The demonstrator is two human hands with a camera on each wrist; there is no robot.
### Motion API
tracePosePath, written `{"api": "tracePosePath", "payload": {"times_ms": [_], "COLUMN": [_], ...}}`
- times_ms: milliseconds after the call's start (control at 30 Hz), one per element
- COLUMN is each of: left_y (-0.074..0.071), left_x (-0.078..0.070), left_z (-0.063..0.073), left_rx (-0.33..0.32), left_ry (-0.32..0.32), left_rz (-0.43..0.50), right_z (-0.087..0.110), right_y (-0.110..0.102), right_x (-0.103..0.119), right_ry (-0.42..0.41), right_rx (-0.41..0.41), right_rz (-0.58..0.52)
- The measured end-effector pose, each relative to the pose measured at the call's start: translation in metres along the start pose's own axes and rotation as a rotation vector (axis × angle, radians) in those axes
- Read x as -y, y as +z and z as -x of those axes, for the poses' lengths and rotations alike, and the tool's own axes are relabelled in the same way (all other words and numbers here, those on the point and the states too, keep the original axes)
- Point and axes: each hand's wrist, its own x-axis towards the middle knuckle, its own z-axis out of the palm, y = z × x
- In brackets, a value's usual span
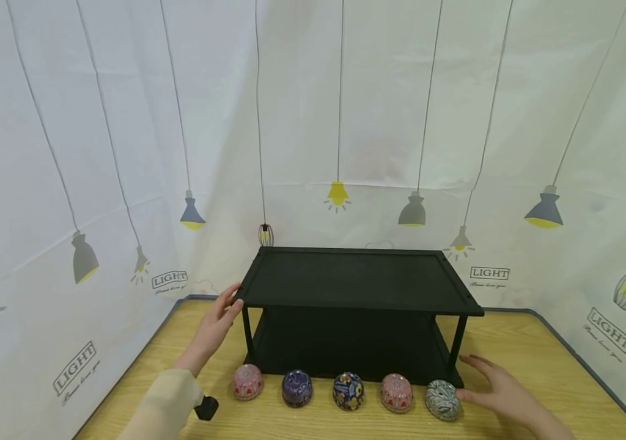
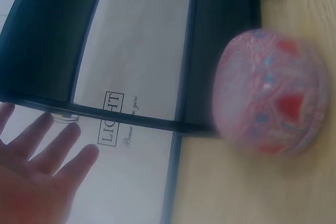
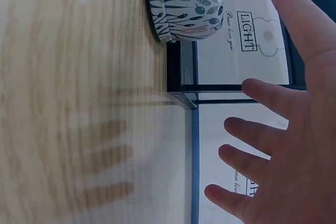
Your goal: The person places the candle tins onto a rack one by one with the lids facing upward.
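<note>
A black two-tier shelf rack [image 1: 346,278] stands on the wooden table. My left hand [image 1: 218,321] is at the left front corner of its top tier, fingertips right at the edge. In the left wrist view its fingers [image 2: 63,145] are spread and straight. Low on the right side, my right hand [image 1: 497,391] is beside the rack's front post, fingers extended and apart, holding nothing. Nearest its thumb is a round white tin with grey leaf patterns [image 1: 442,400]. A pink patterned tin [image 1: 247,382] sits below the left hand.
Between the end tins, in the same row before the rack, stand a purple tin [image 1: 297,388], a dark floral tin [image 1: 348,391] and another pink tin [image 1: 396,393]. A white curtain [image 1: 313,122] printed with lamps surrounds the table [image 1: 148,366] at back and sides.
</note>
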Motion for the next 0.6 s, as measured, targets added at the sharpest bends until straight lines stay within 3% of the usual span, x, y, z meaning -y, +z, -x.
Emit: {"api": "tracePosePath", "payload": {"times_ms": [367, 600], "left_y": [0.01, 0.014], "left_x": [0.001, 0.001], "left_z": [-0.004, -0.004], "left_rx": [0.005, -0.008], "left_ry": [0.001, -0.027], "left_rz": [0.161, 0.203], "right_z": [0.003, 0.003], "right_y": [0.003, 0.005], "right_x": [0.005, 0.006], "right_ry": [-0.02, -0.015], "right_rx": [0.004, 0.005], "right_rz": [0.022, 0.039]}}
